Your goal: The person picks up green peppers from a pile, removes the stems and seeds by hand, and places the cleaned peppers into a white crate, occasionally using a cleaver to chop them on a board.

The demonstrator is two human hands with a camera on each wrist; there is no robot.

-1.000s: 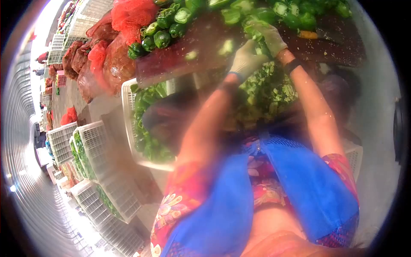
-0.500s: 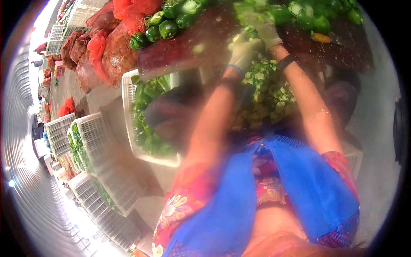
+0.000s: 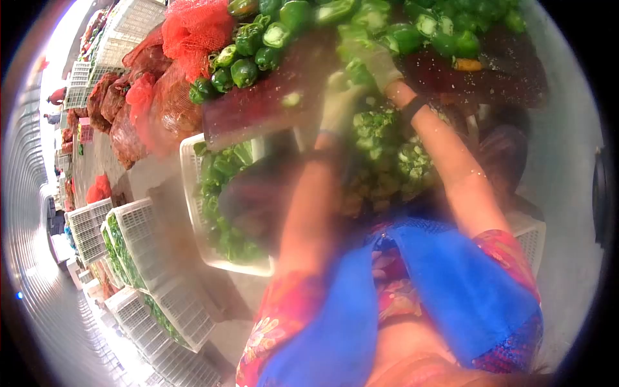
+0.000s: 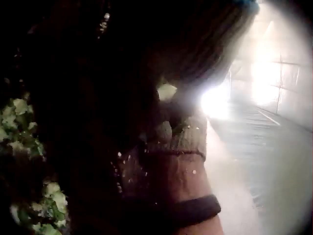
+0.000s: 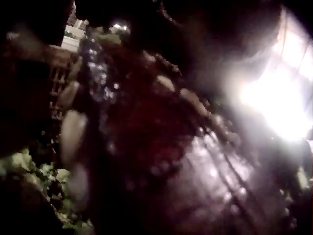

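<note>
In the head view, the gloved left hand (image 3: 340,100) grips a green pepper (image 3: 361,72), with its thumb side toward me. Beside it on the right is the gloved right hand (image 3: 382,66), its blurred fingers against green peppers at the board's far side; their pose is unclear. Both hands are over the near edge of the dark red board (image 3: 264,90). Below them lies a heap of pale green pepper pieces (image 3: 377,135). The left wrist view shows the right glove's cuff (image 4: 178,142) above a dark band; the right wrist view is mostly dark.
Whole and cut peppers (image 3: 467,44) lie along the far side, near an orange-yellow object (image 3: 467,64). A white crate (image 3: 193,193) of green peppers stands left of the legs. Red mesh sacks (image 3: 174,106) are at upper left, stacked crates (image 3: 135,226) at lower left.
Both hands have shifted left in the head view, still close together by the peppers. The view itself has also moved slightly, so the crate and board appear displaced.
</note>
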